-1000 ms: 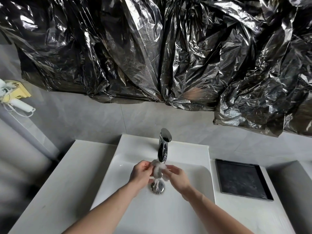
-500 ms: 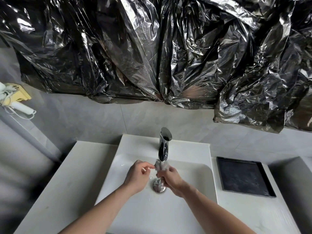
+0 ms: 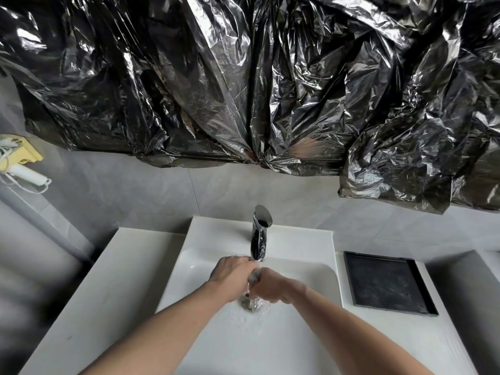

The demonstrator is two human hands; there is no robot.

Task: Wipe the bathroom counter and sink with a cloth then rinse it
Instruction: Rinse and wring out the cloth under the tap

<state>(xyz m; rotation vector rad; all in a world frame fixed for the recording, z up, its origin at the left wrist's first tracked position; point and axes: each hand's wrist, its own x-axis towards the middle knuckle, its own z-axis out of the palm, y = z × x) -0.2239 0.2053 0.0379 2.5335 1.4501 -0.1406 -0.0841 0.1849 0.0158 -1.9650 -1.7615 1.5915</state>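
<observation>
In the head view, we see 2 hands meet low in the middle of the frame, over the white sink. The left hand and the right hand both have their fingers curled tight around a small grey cloth. We can see only a little bit of the cloth between them; the rest is hidden. Water runs from the shiny tap onto it, and the drain is partly hidden below. A black tray sits at the right on the counter. Crinkly black plastic fills the top. At the left edge, a yellow and white thing is cut off.
</observation>
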